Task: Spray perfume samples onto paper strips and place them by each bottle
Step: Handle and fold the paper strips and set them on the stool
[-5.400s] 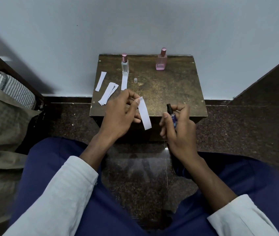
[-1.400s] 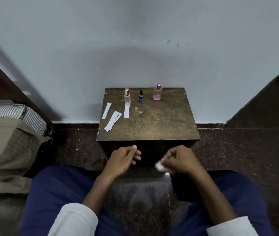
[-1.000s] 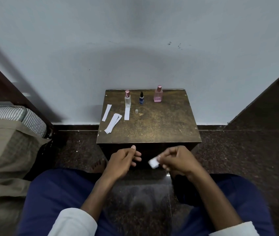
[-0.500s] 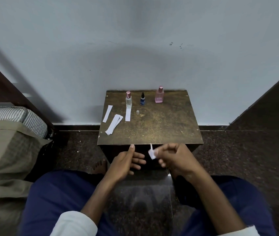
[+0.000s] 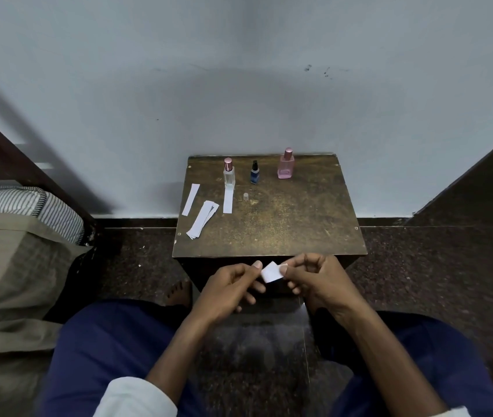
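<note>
I see both hands, left hand (image 5: pixel 229 288) and right hand (image 5: pixel 317 279), pinching one small white paper strip (image 5: pixel 271 272) at the worn brown wooden desk's (image 5: pixel 284 230) near edge.

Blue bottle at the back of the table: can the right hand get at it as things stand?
Probably not right away: the right hand pinches the paper strip with the left hand. Otherwise the way looks free; the tabletop before the blue bottle is bare.
</note>
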Demonstrator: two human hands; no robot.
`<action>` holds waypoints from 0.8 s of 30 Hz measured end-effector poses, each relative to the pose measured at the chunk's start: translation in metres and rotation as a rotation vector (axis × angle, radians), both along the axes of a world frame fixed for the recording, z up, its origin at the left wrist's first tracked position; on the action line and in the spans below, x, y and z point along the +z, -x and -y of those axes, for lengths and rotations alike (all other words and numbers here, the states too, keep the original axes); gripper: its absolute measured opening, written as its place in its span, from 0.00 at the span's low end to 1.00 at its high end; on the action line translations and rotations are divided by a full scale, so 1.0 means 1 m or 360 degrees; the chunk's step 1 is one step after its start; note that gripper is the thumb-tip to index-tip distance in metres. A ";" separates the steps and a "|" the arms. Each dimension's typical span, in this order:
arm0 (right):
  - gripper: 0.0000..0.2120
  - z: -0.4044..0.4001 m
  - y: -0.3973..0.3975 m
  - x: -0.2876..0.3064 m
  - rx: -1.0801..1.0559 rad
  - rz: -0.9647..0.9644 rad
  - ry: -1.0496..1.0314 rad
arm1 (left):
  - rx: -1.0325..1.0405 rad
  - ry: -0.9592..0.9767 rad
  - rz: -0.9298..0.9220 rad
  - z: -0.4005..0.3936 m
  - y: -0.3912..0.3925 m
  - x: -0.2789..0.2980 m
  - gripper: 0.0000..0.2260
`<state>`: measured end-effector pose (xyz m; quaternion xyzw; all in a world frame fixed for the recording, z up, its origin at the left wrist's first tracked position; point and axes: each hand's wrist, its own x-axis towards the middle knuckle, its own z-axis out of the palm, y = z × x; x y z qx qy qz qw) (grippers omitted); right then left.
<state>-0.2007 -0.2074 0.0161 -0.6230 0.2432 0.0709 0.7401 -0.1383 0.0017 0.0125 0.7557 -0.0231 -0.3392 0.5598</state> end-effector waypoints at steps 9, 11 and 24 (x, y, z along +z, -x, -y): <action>0.06 0.000 0.004 0.004 0.0088 0.0032 0.0060 | 0.0041 -0.0038 0.0560 0.000 0.007 0.002 0.11; 0.06 0.000 0.006 0.007 0.0112 0.0055 0.0118 | -0.0136 -0.0052 0.0791 0.000 0.008 0.001 0.11; 0.03 0.007 0.007 0.013 -0.0071 0.0010 0.0035 | -0.0029 -0.0005 0.0783 -0.003 0.008 -0.005 0.19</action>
